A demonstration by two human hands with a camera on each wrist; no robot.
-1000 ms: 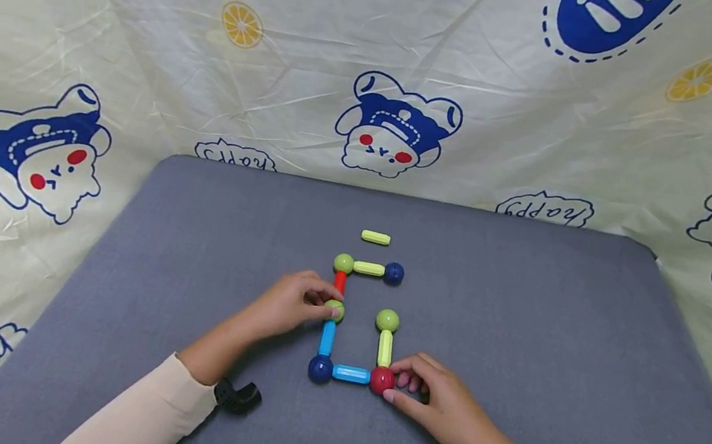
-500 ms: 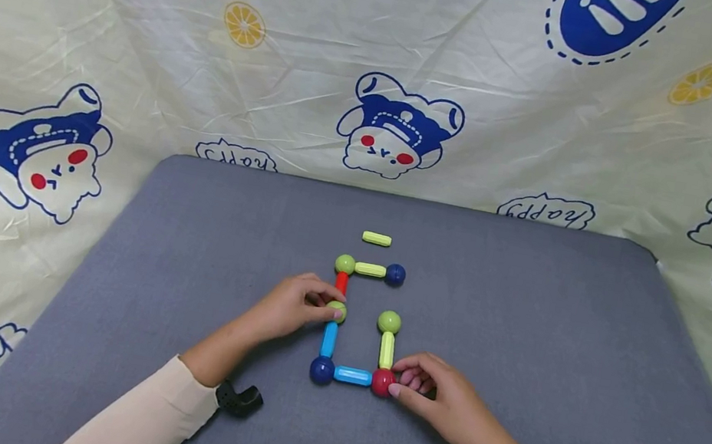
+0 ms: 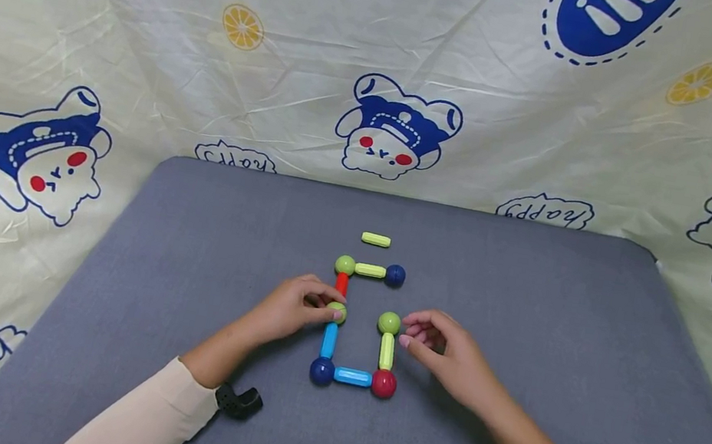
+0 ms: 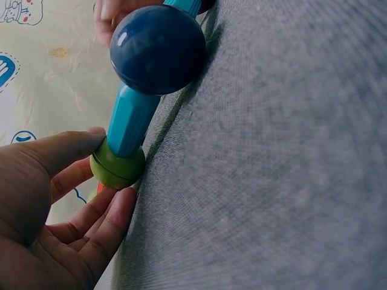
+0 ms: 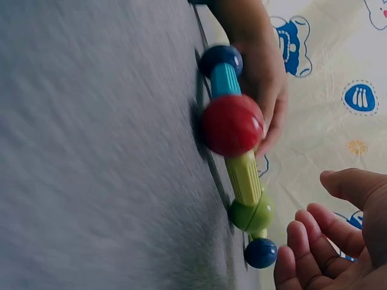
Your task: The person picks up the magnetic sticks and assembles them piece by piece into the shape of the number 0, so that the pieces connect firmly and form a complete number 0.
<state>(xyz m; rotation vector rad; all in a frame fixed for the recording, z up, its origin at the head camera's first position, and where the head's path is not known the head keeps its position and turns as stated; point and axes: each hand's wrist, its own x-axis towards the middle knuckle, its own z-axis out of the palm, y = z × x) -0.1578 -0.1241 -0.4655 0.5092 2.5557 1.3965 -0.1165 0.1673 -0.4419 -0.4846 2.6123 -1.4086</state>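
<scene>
On the grey cloth lies a chain of coloured balls and sticks that look like magnetic building pieces. My left hand (image 3: 296, 307) pinches the left green ball (image 4: 118, 164) between thumb and fingers, where a red stick (image 3: 342, 284) and a blue stick (image 3: 328, 341) meet. The blue stick leads to a dark blue ball (image 4: 158, 49); another blue stick (image 3: 353, 377) joins that to a red ball (image 5: 232, 125). From the red ball a yellow-green stick (image 5: 243, 180) runs up to the right green ball (image 3: 389, 323). Beside this ball my right hand (image 3: 450, 353) hovers with loosely bent fingers, holding nothing.
Farther back, a green ball (image 3: 345, 265), a yellow-green stick (image 3: 370, 271) and a dark blue ball (image 3: 395, 275) form the chain's other end. A loose yellow-green stick (image 3: 376, 240) lies behind them. A patterned pale sheet (image 3: 298, 104) hangs beyond the grey table (image 3: 528, 280).
My right hand has let go of the red ball and moved away from me, up beside the right green ball. My left hand keeps its pinch on the left green ball.
</scene>
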